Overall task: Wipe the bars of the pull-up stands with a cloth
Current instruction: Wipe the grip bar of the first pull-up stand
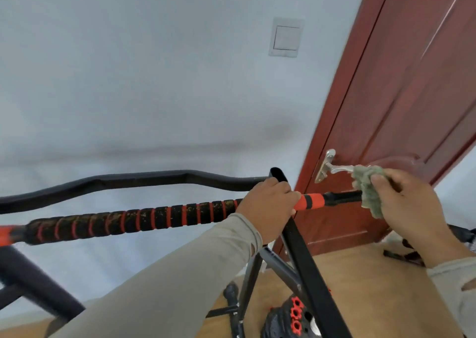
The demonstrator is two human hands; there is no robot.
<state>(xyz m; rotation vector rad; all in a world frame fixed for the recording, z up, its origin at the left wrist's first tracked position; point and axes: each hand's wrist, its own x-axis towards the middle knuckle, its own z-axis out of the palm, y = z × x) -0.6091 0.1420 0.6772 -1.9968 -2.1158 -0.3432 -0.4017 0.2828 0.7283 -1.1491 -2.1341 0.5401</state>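
In the head view, the padded bar [134, 221] with red rings is gripped by the left hand [268, 203] near its orange collar. The grey cloth [368, 191] is pinched in the right hand [409, 203] and wrapped over the bar's black end, just in front of the door handle [328, 167]. The cloth could be snagged on that handle, or slid off the bar's end, if a stroke is carried too far outward. Contact there seems close, though blur prevents certainty.

Materials, pull-up stand corner
Bar [144, 220]: matt black foam, red-banded. Cloth [367, 189]: nubby grey-green fabric. Door [386, 121], 2 o'clock: glossy reddish wood; handle [328, 166]: polished metal.
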